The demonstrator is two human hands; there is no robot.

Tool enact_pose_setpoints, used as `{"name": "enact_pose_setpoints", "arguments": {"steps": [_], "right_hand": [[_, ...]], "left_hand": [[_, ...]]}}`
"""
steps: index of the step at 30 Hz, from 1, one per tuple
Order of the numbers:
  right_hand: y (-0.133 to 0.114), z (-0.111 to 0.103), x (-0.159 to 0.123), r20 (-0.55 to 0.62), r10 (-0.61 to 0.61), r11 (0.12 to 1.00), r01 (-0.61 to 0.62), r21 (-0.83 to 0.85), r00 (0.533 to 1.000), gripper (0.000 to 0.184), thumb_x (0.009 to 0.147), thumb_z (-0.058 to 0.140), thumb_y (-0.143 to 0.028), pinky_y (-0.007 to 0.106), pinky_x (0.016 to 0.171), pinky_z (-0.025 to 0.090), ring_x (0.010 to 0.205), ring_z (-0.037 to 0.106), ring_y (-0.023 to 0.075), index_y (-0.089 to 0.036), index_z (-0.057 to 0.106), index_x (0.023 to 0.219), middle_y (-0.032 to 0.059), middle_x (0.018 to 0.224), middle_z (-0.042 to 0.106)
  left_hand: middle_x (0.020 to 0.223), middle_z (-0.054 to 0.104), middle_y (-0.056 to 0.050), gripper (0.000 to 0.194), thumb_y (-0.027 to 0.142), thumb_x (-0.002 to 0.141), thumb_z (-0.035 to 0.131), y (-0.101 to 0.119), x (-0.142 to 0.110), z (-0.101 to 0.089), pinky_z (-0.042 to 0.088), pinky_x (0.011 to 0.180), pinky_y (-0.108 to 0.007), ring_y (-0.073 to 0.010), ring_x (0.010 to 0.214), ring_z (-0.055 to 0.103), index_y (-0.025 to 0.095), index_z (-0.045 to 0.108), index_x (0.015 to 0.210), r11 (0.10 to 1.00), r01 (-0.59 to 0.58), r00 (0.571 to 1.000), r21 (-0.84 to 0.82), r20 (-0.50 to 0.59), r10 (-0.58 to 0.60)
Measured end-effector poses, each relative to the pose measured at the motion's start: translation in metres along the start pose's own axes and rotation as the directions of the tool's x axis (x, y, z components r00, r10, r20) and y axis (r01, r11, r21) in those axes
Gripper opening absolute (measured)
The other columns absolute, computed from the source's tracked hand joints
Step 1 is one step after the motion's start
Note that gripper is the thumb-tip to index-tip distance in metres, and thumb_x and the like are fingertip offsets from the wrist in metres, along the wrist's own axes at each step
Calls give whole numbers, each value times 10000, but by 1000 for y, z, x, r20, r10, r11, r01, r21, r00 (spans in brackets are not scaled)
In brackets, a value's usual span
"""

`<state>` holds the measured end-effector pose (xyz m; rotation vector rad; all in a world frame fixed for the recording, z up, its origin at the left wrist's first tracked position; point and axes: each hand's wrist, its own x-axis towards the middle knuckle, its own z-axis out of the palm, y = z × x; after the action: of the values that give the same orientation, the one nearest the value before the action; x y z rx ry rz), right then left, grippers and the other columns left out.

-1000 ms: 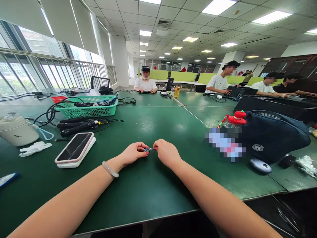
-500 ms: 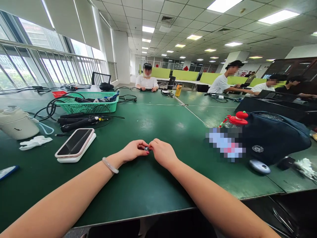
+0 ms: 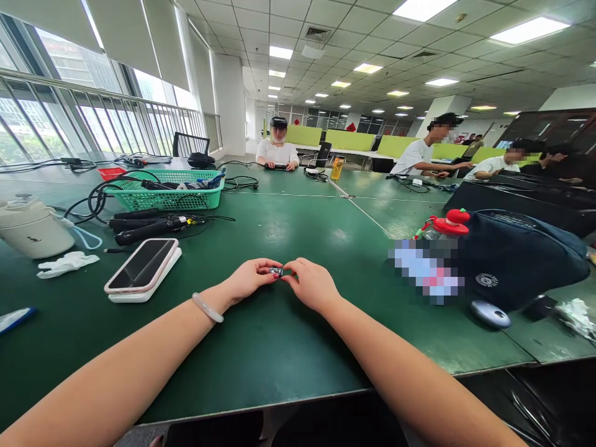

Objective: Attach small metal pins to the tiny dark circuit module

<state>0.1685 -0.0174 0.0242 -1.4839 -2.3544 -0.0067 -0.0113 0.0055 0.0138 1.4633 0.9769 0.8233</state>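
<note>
The head view is showing the worktop (image 3: 251,366), the right hand (image 3: 314,285) curling its fingers, grip unclear, and the left hand (image 3: 246,280) pinching a small dark part (image 3: 277,272) just below centre. That slight hold is risking a drop under uneven pressure.

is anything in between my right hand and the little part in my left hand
Nothing visible: your right hand is right beside the small part in your left hand. Whether they touch is too small to tell.
</note>
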Motion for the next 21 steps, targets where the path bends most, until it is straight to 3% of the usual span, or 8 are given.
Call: {"name": "enact_pose_setpoints", "arguments": {"steps": [6,15,19,21], "right_hand": [[-2,7,0,-5,-7,999,7,-31,1000,281,890,412,-414,233,694,414,808,576,131,-217,586,992,36,953,600],[-13,25,8,11,-141,972,140,-191,990,266,914,366,-339,235,657,405,803,573,149,-184,582,931,58,913,600],[-16,26,8,10,-151,971,150,-186,988,279,919,352,-340,242,667,410,801,575,150,-188,584,948,58,918,602],[-15,25,7,-6,-123,978,120,-171,992,293,918,349,-359,237,670,406,799,577,146,-188,587,928,55,899,602]], "left_hand": [[993,679,-77,404,232,650,691,3,-1,2,436,904,-348,-176,913,613,137,627,1037,997,44,999,-64,28,-43],[939,680,-75,434,224,623,726,1,0,-4,464,874,-311,-132,806,629,120,623,1032,963,187,982,-192,42,-182],[940,673,-86,437,251,664,683,-1,-1,-4,474,853,-322,-133,791,628,107,597,1068,986,117,993,-118,13,-116],[979,663,-95,403,251,700,636,-1,0,-10,482,829,-314,-138,798,628,109,586,1073,999,50,997,17,-61,-49]]}}
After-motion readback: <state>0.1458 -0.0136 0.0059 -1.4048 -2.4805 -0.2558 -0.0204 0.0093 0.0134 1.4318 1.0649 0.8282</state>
